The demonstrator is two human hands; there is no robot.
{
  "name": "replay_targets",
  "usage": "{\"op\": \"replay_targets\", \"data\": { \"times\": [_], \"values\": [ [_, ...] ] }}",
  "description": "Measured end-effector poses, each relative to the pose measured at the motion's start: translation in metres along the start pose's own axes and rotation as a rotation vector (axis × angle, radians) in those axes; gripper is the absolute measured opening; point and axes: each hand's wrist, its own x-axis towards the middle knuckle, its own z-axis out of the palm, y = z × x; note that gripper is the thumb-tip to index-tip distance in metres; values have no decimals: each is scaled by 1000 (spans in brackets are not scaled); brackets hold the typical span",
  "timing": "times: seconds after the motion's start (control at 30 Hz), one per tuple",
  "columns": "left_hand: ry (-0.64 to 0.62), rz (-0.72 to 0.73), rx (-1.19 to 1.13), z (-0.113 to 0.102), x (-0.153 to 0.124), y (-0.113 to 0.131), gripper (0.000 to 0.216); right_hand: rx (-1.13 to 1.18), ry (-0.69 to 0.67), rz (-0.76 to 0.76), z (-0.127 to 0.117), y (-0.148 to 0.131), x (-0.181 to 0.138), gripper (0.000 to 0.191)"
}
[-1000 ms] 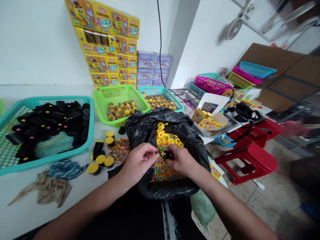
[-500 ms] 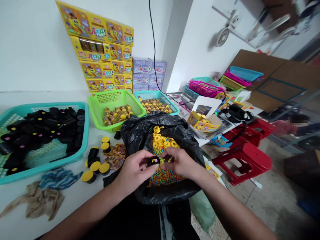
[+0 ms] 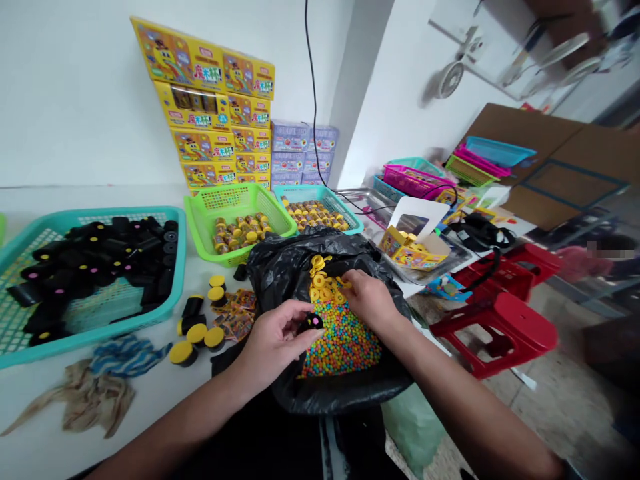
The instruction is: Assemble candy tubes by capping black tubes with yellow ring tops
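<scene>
My left hand (image 3: 285,340) holds a small black cup (image 3: 313,322) with a pink dot and a bit of yellow on its end, tilted over the bag. My right hand (image 3: 367,297) reaches into the yellow ring-shaped caps (image 3: 326,288), its fingertips closed at the edge of one. These caps lie on many tiny coloured beads (image 3: 345,340) inside a black plastic bag (image 3: 280,260) spread open before me. Left of the bag stand several black cups with yellow lids (image 3: 197,334), beside a heap of small printed packets (image 3: 237,313).
A teal basket (image 3: 181,267) of black cups is at left, with rags (image 3: 95,400) before it. Behind are a green basket (image 3: 240,257) and a blue basket (image 3: 357,223) of filled cups. Yellow boxes (image 3: 205,143) are stacked at the wall. Red stools (image 3: 520,327) stand at right.
My right hand has moved away from the black cup, up and right to the yellow caps. My left hand still holds the cup. The view has shifted slightly.
</scene>
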Motion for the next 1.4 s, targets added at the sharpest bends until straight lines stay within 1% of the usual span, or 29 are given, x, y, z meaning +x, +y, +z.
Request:
{"op": "replay_targets", "data": {
  "times": [0.13,0.17,0.23,0.4,0.47,0.53,0.67,0.73,0.83,0.93,1.03,1.13,1.2,1.27,1.33,1.4],
  "values": [
    [-1,18,40,1,1,0,31,184,105,-16,-1,1,-11,6],
    [-7,25,38,2,1,0,30,236,126,-20,0,1,-14,6],
    [-19,36,26,2,2,-1,29,335,155,-29,4,0,-19,11],
    [-38,56,37,3,5,-2,27,504,169,-60,8,-3,-33,21],
    [-46,55,44,3,6,-2,28,532,191,-73,8,-4,-38,23],
    [-58,48,49,3,6,-1,28,477,198,-75,8,-5,-40,25],
    [-58,38,65,3,4,1,26,232,101,-8,4,-3,-39,21],
    [-39,37,58,3,3,0,26,180,41,8,1,-2,-34,17],
    [0,35,38,2,1,-3,28,123,-78,-10,-2,-3,-24,12],
    [30,35,9,2,0,-7,28,46,-209,-12,5,-10,-12,8],
    [39,45,17,2,0,-8,30,-9,-295,0,20,-19,-3,8],
    [51,81,76,0,0,-7,30,-8,-319,8,33,-25,0,3],
    [56,110,129,-2,0,-5,29,27,-315,24,36,-25,0,6],
    [57,115,157,-3,0,-3,28,91,-309,51,33,-23,0,13],
    [53,95,141,-3,0,-2,27,184,-299,85,26,-21,-2,19],
    [51,72,104,-2,0,-3,25,277,-284,113,14,-20,-5,18]
  ]
}}
